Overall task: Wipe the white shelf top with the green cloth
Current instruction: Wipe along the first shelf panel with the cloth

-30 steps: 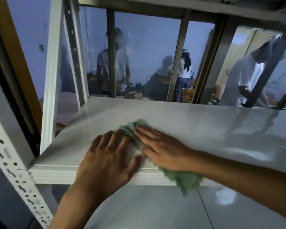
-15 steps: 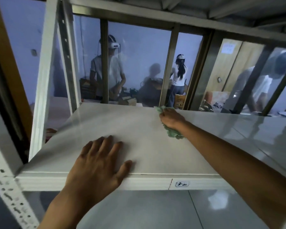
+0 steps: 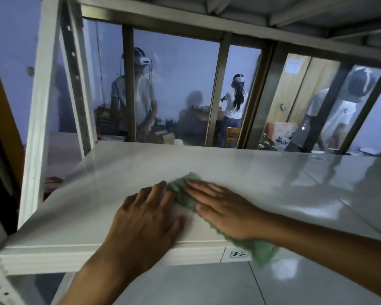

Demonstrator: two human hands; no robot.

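White shelf top (image 3: 240,172), seemingly glossy; room dim.

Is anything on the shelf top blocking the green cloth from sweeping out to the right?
Nothing visible. The white shelf top lies bare right of the green cloth under the right hand.

Green cloth (image 3: 186,198) lies crumpled at the lower centre of the frame, draped over the front edge of the glossy white shelf top (image 3: 240,170), one end hanging down.
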